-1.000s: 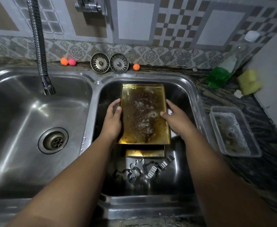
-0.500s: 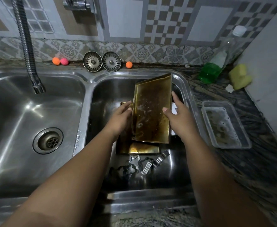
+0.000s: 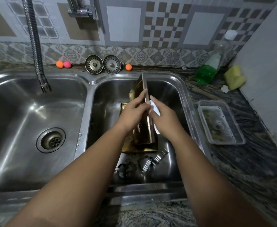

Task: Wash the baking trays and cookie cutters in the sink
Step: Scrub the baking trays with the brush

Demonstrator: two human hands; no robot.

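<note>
Dark marbled stone bench [image 3: 252,169] runs along the nearest edge & up the R side. Set in it is a double stainless-steel sink [image 3: 189,102].

In the sink's R basin, closest in & below both wrists, silver metal cookie cutters [image 3: 145,163] lie in a loose heap on the basin floor. Shapes hard to tell.

Just beyond them a flat gold rectangular metal baking tray [image 3: 139,149] lies on the floor, under the fingers. On it stands an upright gold rectangular metal baking tray [image 3: 139,86], on a short edge, leaning a bit, seen nearly edge-on btwn the two hands.

- **L hand** [image 3: 132,114]: holds the soiled inner face, fingers [image 3: 140,99] bent onto it w/ tips at the rim.
- **R hand** [image 3: 164,119]: on the opposite face, fingers closed over a white pad [image 3: 155,109] pressed to the tray's back. Pad material: can't tell.

R of the R fingers, on the bench, sits a clear rectangular plastic tub [image 3: 222,123] w/ murky, sudsy water. L of the L fingers is the other basin w/ its round steel drain [image 3: 51,140]. A ribbed flexible steel tap hose [image 3: 34,46] hangs over that basin.

Beyond the fingertips, on the back ledge:

- two round steel sink strainers [image 3: 94,64], side by side
- an orange ball [image 3: 59,64] touching a pink ball [image 3: 67,64], L of the strainers
- a second orange ball [image 3: 128,67], just R of them

Far R, a clear plastic bottle of green liquid [image 3: 207,71] leans at the wall, w/ a yellow sponge [image 3: 234,77] beside it.
</note>
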